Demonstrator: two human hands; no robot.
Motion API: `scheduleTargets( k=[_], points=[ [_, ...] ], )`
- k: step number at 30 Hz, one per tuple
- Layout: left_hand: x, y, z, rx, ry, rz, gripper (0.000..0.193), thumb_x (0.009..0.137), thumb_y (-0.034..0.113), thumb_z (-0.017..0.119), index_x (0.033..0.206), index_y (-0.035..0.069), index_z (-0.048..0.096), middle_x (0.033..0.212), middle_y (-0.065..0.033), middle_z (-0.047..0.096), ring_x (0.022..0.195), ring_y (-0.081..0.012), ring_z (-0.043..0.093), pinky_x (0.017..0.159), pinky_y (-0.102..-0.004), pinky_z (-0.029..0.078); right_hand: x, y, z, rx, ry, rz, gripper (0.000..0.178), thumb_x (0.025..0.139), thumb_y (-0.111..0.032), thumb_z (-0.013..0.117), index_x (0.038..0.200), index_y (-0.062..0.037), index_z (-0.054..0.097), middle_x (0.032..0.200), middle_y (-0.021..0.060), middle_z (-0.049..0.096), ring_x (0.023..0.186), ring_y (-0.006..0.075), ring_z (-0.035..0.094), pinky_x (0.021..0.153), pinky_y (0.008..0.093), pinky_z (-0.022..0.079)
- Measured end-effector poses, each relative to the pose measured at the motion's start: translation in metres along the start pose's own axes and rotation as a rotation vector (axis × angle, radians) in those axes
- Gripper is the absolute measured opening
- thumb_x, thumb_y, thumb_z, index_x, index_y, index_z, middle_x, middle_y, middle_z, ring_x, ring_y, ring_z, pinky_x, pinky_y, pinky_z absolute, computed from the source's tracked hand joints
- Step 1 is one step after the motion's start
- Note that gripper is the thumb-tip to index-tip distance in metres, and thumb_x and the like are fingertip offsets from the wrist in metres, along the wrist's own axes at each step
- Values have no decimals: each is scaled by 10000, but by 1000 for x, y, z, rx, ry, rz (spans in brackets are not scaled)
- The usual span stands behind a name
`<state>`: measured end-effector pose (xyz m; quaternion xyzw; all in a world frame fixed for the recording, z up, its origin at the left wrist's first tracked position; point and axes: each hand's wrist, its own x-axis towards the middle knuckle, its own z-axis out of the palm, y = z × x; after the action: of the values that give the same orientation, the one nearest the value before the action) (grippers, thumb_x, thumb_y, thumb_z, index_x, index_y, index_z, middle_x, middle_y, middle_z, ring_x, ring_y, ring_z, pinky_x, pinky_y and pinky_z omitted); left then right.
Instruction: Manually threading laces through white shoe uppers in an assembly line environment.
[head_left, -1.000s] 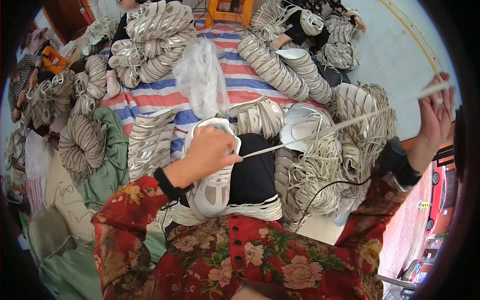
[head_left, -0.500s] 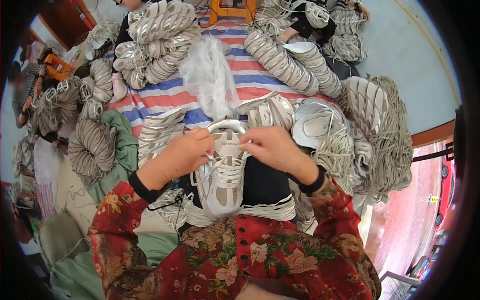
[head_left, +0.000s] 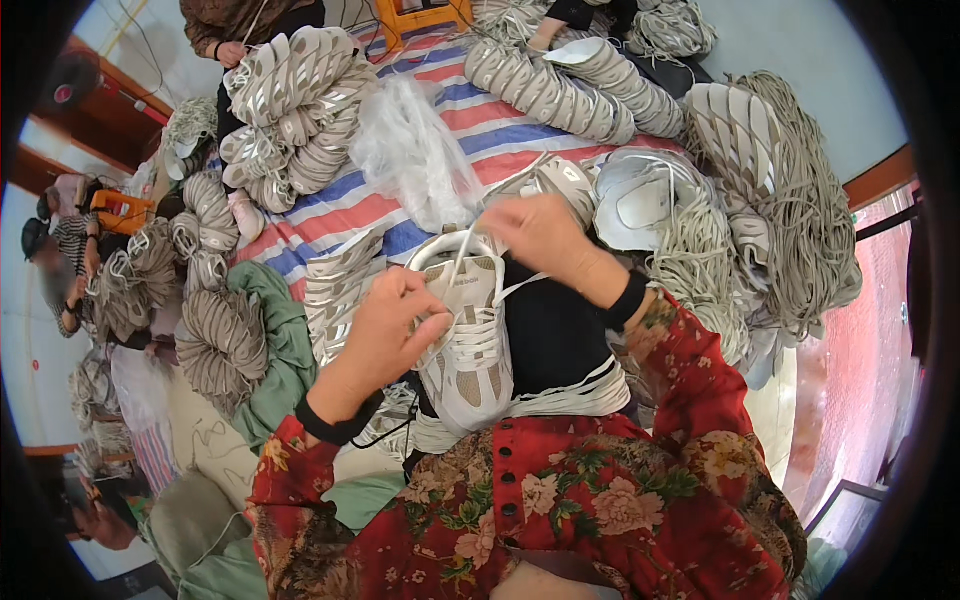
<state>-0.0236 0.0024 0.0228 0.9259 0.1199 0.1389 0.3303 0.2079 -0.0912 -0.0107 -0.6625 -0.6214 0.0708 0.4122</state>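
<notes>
A beige and white lace-up sneaker [head_left: 465, 370] rests on my lap, its toe toward me and its padded collar at the far end. Pale laces cross its tongue. My right hand [head_left: 550, 245] is raised above the collar's right side, its fingers pinching a shoelace [head_left: 461, 252] that runs down over the tongue. Another lace stretches from the shoe's right eyelets toward that hand. At the sneaker's left side is my left hand [head_left: 390, 325], fingers bent and thumb apart, with no held thing visible. A bundle of pale laces [head_left: 575, 392] lies across my dark trousers.
Shoe uppers stand in stacks at the far left [head_left: 295, 110] and far right [head_left: 550, 95]. Clear plastic [head_left: 410, 150] lies on a striped sheet [head_left: 340, 215]. Beside me on the right are laced uppers [head_left: 735, 150]; green cloth [head_left: 275, 340] is on the left. Other people sit nearby.
My right hand has lifted up and right of the tongue, drawing a shoelace with it. My left hand has loosened and dropped lower along the shoe's side. The view has shifted slightly.
</notes>
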Motion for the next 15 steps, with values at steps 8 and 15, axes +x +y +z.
scheduleTargets(
  k=[8, 15],
  points=[
    [15, 17, 17, 264, -22, -114, 204, 700, 150, 756, 706, 41, 584, 1012, -105, 543, 1035, -307, 510, 884, -366, 411, -32, -13, -34, 1506, -281, 860, 191, 924, -197, 531, 832, -50, 611, 509, -23, 458, 376, 63, 373, 357, 221, 260],
    [10, -9, -11, -66, -123, -5, 191, 713, 81, 736, 690, 33, 553, 1123, -76, 585, 1076, -268, 531, 911, -351, 407, -58, 113, -204, 1583, 900, 752, 190, 945, -134, 392, 898, -23, 539, 528, -55, 333, 428, 89, 289, 438, 248, 283]
  ],
)
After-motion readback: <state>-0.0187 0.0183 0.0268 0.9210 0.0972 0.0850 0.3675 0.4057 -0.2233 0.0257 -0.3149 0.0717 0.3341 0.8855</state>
